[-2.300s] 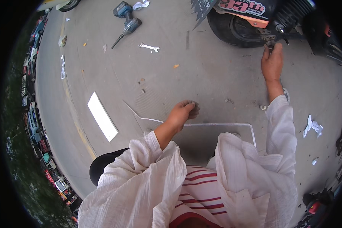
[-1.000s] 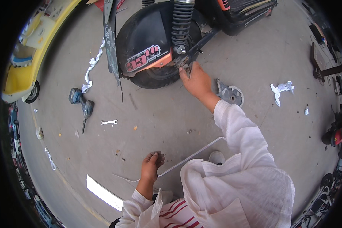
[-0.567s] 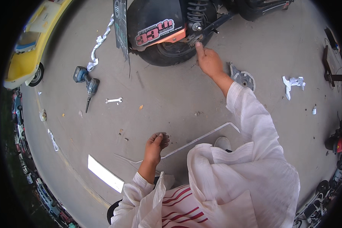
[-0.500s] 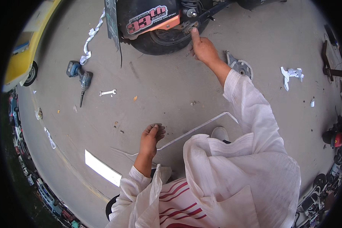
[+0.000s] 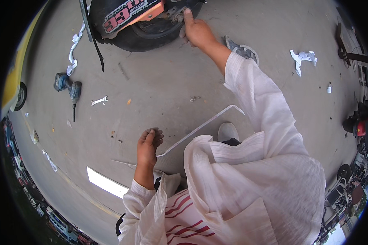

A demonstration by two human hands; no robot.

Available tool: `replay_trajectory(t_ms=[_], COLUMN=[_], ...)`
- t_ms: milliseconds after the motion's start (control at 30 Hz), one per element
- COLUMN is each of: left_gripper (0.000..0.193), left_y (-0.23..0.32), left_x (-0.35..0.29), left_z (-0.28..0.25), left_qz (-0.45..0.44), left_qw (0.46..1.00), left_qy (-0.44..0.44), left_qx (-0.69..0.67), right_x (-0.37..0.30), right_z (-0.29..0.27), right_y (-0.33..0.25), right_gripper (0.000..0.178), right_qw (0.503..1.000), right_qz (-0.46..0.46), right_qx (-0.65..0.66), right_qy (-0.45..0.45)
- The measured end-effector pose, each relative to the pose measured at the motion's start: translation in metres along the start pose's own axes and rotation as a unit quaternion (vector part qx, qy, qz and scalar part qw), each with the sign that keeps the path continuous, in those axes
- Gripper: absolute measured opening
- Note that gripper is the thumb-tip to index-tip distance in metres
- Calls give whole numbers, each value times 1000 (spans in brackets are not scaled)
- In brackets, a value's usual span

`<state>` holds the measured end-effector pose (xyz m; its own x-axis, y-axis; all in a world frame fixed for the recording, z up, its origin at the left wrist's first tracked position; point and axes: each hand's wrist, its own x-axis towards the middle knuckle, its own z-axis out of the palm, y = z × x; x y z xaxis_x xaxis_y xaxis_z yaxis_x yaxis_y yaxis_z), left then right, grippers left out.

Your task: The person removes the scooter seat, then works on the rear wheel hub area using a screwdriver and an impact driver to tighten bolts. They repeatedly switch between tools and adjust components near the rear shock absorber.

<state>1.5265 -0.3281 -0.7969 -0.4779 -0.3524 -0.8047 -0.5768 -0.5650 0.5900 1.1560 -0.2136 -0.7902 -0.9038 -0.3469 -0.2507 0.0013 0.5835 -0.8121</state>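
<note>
Nearest, at lower centre, our left hand point(image 5: 148, 143) rests with fingers loosely curled on the concrete floor point(image 5: 159, 90), holding nothing, beside the edge of a flat grey panel point(image 5: 200, 128). Left of frame lie a wrench point(image 5: 99, 100) and a power drill point(image 5: 71, 90). Farthest, at top centre, our right hand point(image 5: 197, 32) presses its fingertips on a metal fitting point(image 5: 177, 13) at the wheel point(image 5: 139, 34); whether it grips, we cannot tell. Risk, in our judgement: the outstretched reach may overbalance us, letting the fingers slip off the fitting.

White sleeve point(image 5: 253, 98), red-striped shirt point(image 5: 184, 220), blue drill point(image 5: 69, 87), black tyre point(image 5: 139, 38).
</note>
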Motion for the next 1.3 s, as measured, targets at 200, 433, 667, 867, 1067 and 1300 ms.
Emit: replay_trajectory(t_ms=[200,433,667,867,1067,1300], left_gripper=[22,23,19,20,20,23], left_y=[0,-1,3,3,5,2], left_x=[1,4,4,5,4,6], left_z=[4,4,7,10,14,12], left_qz=[-7,-3,-4,-15,-12,-10], left_qw=[1000,1000,1000,1000,1000,1000], left_qy=[4,3,0,2,4,-4], left_qx=[-10,-3,-11,-1,4,13], right_x=[-2,-7,-11,-3,-7,-5], right_z=[9,9,6,1,-3,-2], right_y=[6,4,-2,0,-2,0], right_gripper=[64,55,56,53,63,61], right_qw=[995,977,982,998,999,999], right_qz=[-55,-105,-78,-10,4,12], right_qx=[-35,-118,-95,-20,37,47], right_qy=[76,142,140,52,36,18])
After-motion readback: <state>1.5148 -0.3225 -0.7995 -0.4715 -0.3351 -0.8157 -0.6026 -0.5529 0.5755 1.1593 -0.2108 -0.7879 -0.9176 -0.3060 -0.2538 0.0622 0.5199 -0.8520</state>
